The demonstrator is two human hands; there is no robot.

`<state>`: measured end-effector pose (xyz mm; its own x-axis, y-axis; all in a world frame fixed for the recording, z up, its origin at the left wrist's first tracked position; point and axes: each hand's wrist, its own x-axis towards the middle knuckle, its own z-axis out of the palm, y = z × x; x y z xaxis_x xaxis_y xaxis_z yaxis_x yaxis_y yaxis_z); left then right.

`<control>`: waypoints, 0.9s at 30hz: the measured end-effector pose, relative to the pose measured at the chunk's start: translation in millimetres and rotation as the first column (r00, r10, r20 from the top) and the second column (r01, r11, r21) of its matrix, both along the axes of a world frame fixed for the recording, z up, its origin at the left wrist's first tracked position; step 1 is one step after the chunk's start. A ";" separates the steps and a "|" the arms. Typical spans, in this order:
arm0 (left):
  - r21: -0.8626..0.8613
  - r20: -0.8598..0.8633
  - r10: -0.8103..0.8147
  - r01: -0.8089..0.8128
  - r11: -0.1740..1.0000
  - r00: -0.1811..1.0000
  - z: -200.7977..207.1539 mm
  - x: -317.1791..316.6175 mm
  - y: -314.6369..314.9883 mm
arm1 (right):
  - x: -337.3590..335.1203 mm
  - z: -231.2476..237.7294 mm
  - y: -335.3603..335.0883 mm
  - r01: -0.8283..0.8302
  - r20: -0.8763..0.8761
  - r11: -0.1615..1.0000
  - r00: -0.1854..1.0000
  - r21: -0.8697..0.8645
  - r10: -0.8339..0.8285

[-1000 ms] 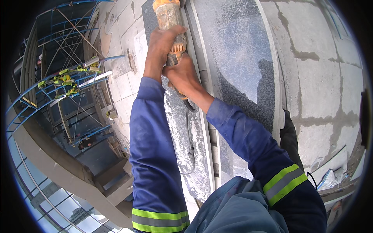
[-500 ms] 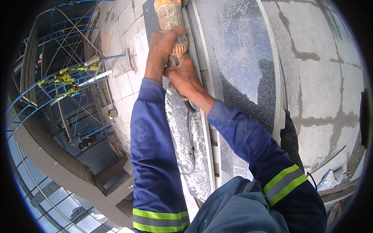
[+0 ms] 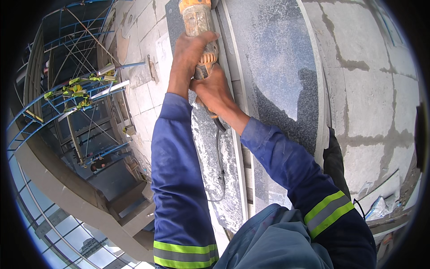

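Note:
A dusty orange and grey angle grinder (image 3: 197, 20) lies lengthwise above a narrow dark stone slab (image 3: 204, 179) smeared with white. Its working end is cut off by the upper edge of the view. My left hand (image 3: 186, 56) wraps around the middle of its body, thumb across the top. Closer to me, my right hand (image 3: 215, 92) is closed round the rear handle, just behind the orange vents. From that handle a black cable (image 3: 219, 154) runs down along the slab toward me. The undersides of both hands are hidden.
To the right lies a wider grey stone slab (image 3: 277, 45), partly in shadow. Pale concrete paving (image 3: 365, 98) spreads beyond it. On the left, blue scaffolding (image 3: 53, 103) with yellow-green straps stands over a drop. Clear plastic (image 3: 380, 208) lies at lower right.
Both hands and the grinder have shifted very slightly right and toward me. The grip is the same, and the slabs have not moved.

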<state>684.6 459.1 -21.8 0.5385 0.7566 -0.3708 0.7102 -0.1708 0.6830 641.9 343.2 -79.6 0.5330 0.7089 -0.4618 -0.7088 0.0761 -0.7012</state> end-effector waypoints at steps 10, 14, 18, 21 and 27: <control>0.009 -0.031 -0.017 0.017 1.000 0.999 1.5 -0.9 1.9 | -4.8 -4.8 3.1 0.020 0.030 1.000 0.999 0.013 -0.021; -0.010 -0.040 0.017 -0.017 1.000 0.999 -1.6 3.8 7.2 | 6.2 0.5 3.5 -0.015 -0.030 1.000 0.999 0.019 0.015; -0.042 -0.037 0.029 -0.030 0.999 0.999 -1.4 11.8 11.3 | 17.5 0.5 8.9 -0.034 -0.025 0.999 0.999 -0.009 0.034; -0.036 -0.056 0.052 -0.054 0.998 0.997 0.4 9.7 19.2 | 24.8 3.1 10.1 -0.182 0.001 0.983 0.983 -0.021 0.182; -0.028 -0.024 0.032 -0.033 0.999 0.999 1.3 11.4 15.7 | 20.0 -1.8 13.5 -0.139 0.029 0.990 0.990 -0.036 0.140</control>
